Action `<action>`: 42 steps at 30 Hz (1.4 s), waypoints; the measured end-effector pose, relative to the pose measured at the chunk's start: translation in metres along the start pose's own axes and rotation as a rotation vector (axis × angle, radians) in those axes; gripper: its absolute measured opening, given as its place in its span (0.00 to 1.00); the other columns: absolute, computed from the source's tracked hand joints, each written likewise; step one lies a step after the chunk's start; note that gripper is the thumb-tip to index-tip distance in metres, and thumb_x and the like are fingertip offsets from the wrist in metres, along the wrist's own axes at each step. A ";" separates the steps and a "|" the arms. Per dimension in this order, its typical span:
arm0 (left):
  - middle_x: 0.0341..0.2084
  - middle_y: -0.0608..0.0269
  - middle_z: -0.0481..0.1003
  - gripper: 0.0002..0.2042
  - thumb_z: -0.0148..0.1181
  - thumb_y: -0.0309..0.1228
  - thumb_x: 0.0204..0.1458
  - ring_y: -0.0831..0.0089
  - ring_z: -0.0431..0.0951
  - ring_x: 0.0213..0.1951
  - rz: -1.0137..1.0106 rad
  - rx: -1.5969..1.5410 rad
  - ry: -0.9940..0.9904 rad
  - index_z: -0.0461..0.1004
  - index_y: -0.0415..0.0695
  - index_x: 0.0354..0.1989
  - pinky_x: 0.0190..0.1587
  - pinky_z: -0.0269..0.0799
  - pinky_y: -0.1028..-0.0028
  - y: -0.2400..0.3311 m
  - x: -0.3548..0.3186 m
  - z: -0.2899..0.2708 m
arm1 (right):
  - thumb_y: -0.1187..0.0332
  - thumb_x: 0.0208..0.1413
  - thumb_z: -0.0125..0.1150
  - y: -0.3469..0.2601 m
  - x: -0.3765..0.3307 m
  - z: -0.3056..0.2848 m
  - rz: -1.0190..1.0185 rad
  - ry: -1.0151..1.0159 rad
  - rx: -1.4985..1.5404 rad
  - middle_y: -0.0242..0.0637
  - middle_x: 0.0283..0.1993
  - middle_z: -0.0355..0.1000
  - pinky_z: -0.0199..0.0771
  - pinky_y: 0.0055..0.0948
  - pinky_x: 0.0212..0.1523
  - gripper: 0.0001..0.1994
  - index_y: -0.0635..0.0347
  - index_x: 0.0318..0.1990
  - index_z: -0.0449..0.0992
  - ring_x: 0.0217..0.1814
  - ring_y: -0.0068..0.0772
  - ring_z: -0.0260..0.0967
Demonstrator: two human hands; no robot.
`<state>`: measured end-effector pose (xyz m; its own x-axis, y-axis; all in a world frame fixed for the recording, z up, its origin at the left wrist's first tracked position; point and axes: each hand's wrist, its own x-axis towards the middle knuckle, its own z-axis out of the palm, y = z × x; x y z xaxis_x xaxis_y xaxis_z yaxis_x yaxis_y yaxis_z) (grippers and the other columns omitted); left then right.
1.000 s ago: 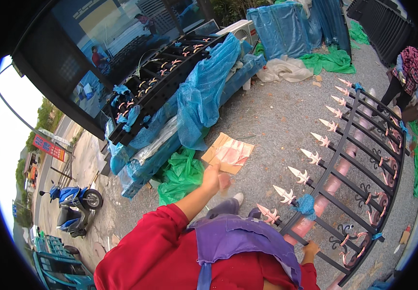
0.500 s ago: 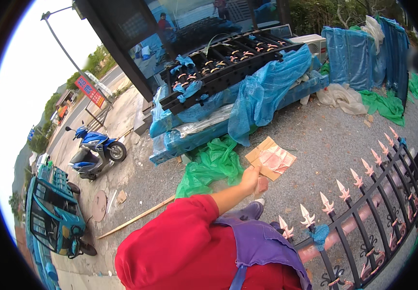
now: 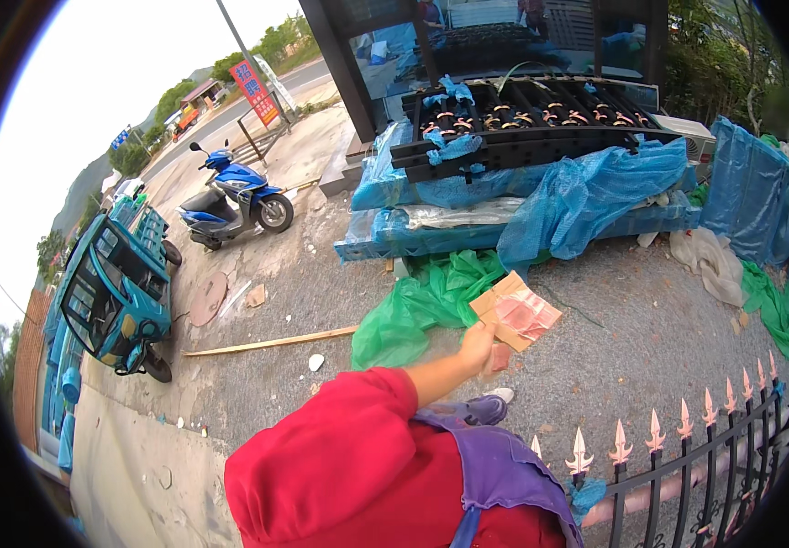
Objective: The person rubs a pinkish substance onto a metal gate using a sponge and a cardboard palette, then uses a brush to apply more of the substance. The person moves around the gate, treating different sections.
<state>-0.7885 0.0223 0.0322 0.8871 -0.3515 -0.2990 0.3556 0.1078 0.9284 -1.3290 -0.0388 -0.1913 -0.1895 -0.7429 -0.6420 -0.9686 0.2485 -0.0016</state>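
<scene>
Head view: the wearer's red sleeve (image 3: 321, 447) comes up from the bottom, with a purple apron (image 3: 518, 466) next to it.
Left hand: the left hand (image 3: 477, 349) sticks out in front and holds a cardboard piece (image 3: 524, 315) by its near corner.
Right hand: the right hand is out of view, so I cannot tell how it is.
Cardboard: it is brown, with a shiny pink patch on top, and it sits up off the gray ground (image 3: 559, 393) in the middle.
Under the hand: a small reddish thing (image 3: 501, 357) shows by the palm; I cannot tell what it is.
Foot: one shoe (image 3: 486, 408) peeks out past the apron.
Fence: a black fence panel (image 3: 685, 457) is at the lower right, with pale pink pointy tips and a blue wrap (image 3: 586, 498) near one end.
Ground: a long wooden stick (image 3: 271, 346) lies to the left, near a white lump (image 3: 316, 363).
Green net: a crumpled green net (image 3: 413, 315) lies just past the cardboard.
Pile: black metal panels (image 3: 541, 155) lie on bundles in blue wrapping (image 3: 559, 215).
Rides: a blue scooter (image 3: 244, 194) and a teal three-wheeler (image 3: 111, 301) stand on the left.
Far away: a red sign (image 3: 255, 93) stands near the road.
</scene>
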 end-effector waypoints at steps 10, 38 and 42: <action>0.37 0.59 0.74 0.13 0.45 0.33 0.58 0.71 0.74 0.35 -0.050 0.096 -0.055 0.67 0.38 0.45 0.39 0.70 0.70 -0.016 0.026 0.001 | 0.64 0.26 0.73 0.035 -0.025 0.023 0.015 -0.014 0.123 0.33 0.31 0.77 0.65 0.45 0.46 0.17 0.45 0.30 0.76 0.38 0.40 0.75; 0.15 0.63 0.63 0.12 0.44 0.42 0.58 0.68 0.64 0.13 -0.527 0.091 -0.524 0.63 0.46 0.33 0.13 0.60 0.69 -0.021 0.012 0.098 | 0.73 0.41 0.70 0.013 -0.194 -0.294 -0.535 0.473 0.921 0.27 0.31 0.67 0.67 0.24 0.39 0.26 0.59 0.51 0.69 0.36 0.21 0.64; 0.18 0.63 0.64 0.11 0.44 0.41 0.59 0.69 0.66 0.14 -0.472 0.066 -0.566 0.63 0.46 0.34 0.13 0.62 0.69 -0.038 0.025 0.106 | 0.65 0.41 0.73 0.042 -0.215 -0.340 -0.765 0.658 1.259 0.25 0.25 0.61 0.65 0.27 0.36 0.31 0.59 0.54 0.64 0.31 0.21 0.61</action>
<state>-0.8112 -0.0892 0.0133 0.3501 -0.7743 -0.5272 0.6276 -0.2239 0.7456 -1.3838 -0.0801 0.2072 -0.1024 -0.9683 0.2280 -0.1860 -0.2066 -0.9606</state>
